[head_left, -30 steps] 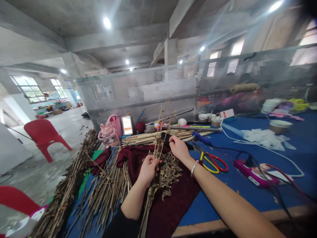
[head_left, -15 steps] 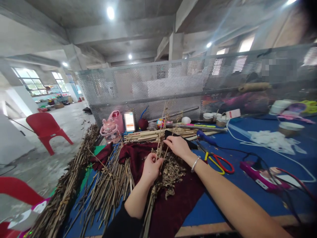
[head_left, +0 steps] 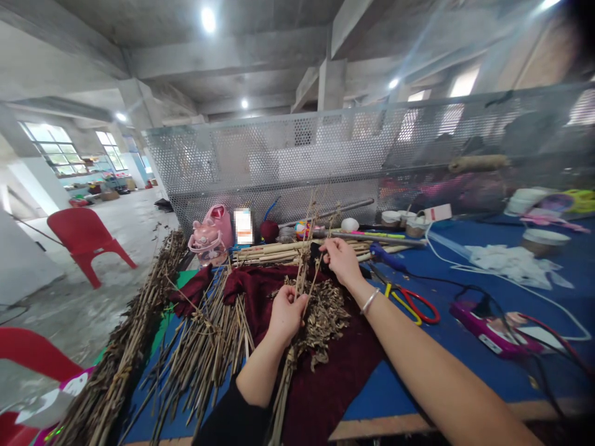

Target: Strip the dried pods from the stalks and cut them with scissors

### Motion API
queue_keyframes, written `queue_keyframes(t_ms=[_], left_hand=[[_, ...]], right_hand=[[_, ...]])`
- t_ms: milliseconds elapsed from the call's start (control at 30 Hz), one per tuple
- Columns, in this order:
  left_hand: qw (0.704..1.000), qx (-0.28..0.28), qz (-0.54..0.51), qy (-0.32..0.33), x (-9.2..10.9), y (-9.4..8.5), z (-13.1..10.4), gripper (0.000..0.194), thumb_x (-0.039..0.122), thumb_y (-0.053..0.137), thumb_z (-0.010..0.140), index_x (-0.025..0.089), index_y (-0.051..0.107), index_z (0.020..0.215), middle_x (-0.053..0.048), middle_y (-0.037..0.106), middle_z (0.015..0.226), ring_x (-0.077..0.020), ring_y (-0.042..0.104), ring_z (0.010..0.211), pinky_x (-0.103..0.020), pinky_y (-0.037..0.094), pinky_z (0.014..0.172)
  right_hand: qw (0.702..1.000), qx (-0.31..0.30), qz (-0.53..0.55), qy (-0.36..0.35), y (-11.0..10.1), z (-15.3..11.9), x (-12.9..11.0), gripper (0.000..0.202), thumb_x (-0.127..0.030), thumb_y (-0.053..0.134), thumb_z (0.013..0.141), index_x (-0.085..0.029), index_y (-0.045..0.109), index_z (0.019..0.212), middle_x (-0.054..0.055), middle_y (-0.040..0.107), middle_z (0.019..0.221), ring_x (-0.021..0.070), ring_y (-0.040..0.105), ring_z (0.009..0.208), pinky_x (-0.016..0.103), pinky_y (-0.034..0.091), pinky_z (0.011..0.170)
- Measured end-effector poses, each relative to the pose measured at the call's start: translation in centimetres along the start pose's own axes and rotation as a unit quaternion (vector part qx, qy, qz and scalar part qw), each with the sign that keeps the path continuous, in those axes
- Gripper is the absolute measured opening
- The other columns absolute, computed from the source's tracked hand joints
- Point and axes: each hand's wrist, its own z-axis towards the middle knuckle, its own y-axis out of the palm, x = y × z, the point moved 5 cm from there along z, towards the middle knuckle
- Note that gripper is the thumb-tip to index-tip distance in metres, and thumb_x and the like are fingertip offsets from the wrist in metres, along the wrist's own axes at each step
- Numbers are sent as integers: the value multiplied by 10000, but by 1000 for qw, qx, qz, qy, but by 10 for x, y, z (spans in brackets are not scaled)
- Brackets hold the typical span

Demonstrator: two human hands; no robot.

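Observation:
My left hand is closed, thumb and finger pinching several dried plant stalks that stand up from a bundle. The lower ends of the bundle run down toward the table's front edge. My right hand, wearing a bangle, is closed at the upper part of a thin stalk that leans right. Its fingertips pinch there, though the exact contact is small. Below both hands lies a heap of crumpled dry leaves on a dark red cloth.
Bare cut stalks spread left of the cloth; a leafy bundle lies along the left edge. Scissors, a glue gun and a magenta device with cables lie right. A pink basket and perforated metal screen stand behind.
My right hand has moved slightly right and up, away from the left hand, drawing the thin stalk apart from the others. My left hand stays nearly in place.

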Motion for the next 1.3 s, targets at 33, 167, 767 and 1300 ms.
queue_keyframes(t_ms=[33, 167, 767, 1300], left_hand=[[1000, 1, 5, 3, 1, 0, 0, 339, 372, 655, 659, 206, 361, 690, 105, 357, 492, -29, 302, 356, -129, 290, 304], [1000, 2, 18, 8, 1, 1, -1, 292, 333, 624, 683, 211, 360, 696, 104, 367, 498, -34, 294, 347, -140, 297, 298], [997, 10, 79, 20, -2, 0, -1, 184, 237, 536, 729, 217, 354, 713, 102, 357, 515, -45, 282, 346, -156, 259, 339], [878, 34, 458, 133, 24, 12, -23, 112, 118, 386, 801, 200, 448, 847, -72, 559, 863, -191, 535, 759, -276, 348, 662]], right_hand=[[1000, -20, -5, -4, 2, 0, -2, 196, -373, 364, 842, -197, 445, 813, -1, 589, 641, 104, 460, 446, 218, 312, 428], [990, -118, -66, -44, 11, 0, -11, 120, -258, 488, 761, -195, 494, 863, -51, 551, 566, 100, 459, 461, 214, 341, 481], [963, -134, -215, -96, 22, 11, -11, 276, -236, 350, 834, -150, 604, 767, 25, 613, 632, 139, 520, 567, 219, 364, 545], [855, -222, -450, -131, 25, -11, -54, 277, -392, 648, 680, -119, 690, 708, 178, 689, 781, 290, 646, 762, 339, 449, 682]])
